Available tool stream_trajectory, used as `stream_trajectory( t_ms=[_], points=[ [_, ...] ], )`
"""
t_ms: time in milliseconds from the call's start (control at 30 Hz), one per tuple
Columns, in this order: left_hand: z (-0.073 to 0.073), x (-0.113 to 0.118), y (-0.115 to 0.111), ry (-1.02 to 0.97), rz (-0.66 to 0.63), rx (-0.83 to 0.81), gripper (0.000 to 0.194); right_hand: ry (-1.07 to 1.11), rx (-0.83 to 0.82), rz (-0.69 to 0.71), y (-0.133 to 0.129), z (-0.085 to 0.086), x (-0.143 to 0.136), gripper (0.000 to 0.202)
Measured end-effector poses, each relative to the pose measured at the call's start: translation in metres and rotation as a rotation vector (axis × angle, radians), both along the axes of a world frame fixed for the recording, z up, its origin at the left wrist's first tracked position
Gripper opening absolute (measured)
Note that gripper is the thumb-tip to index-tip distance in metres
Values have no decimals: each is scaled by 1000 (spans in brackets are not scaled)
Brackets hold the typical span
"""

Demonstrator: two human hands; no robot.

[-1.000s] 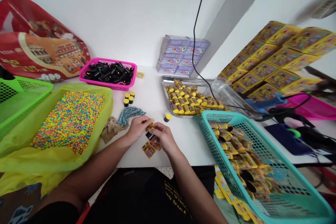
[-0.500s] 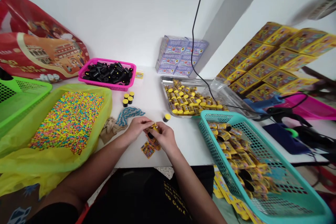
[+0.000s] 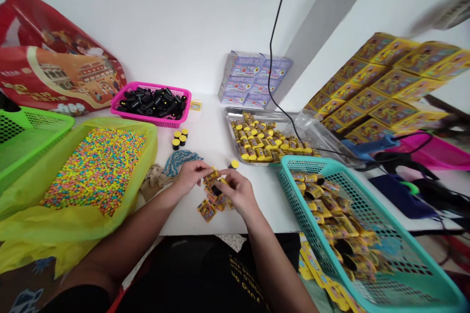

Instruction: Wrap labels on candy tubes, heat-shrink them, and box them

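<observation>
Left hand: thumb and forefinger pinch yellow printed label. Right hand: fingers half-curled at black tube; cannot tell whether they grip it.

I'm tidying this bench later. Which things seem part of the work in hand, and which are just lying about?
Probably in use:
printed label, at the left hand fingertips
black tube, at the right hand
loose labels on the table
labelled tubes in the turquoise basket

Apparently just lying about:
striped cloth
red bag
purple boxes
</observation>
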State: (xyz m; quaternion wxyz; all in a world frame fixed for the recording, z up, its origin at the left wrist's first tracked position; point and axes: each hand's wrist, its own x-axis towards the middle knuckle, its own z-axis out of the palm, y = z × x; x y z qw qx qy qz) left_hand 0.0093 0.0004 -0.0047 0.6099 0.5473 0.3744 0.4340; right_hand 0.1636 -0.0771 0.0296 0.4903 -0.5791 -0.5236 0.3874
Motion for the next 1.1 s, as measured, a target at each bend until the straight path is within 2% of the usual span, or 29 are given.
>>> stream_trajectory(
  t_ms=[133, 233, 467, 633, 1100],
  points=[
    [-1, 0, -1, 8, -78, 28, 37, 235, 66, -109, 4, 5, 10, 30],
    [2, 0, -3, 13, -129, 29, 38, 313, 77, -153, 9, 3, 14, 30],
    [7, 0, -7, 15, -137, 97, 35, 284, 49, -106, 14, 0, 15, 29],
    [3, 1, -6, 17, -131, 127, 34, 329, 46, -153, 15, -3, 14, 30],
    [-6, 2, -3, -27, -151, -11, 38, 188, 76, -205, 12, -1, 7, 33]
  ],
)
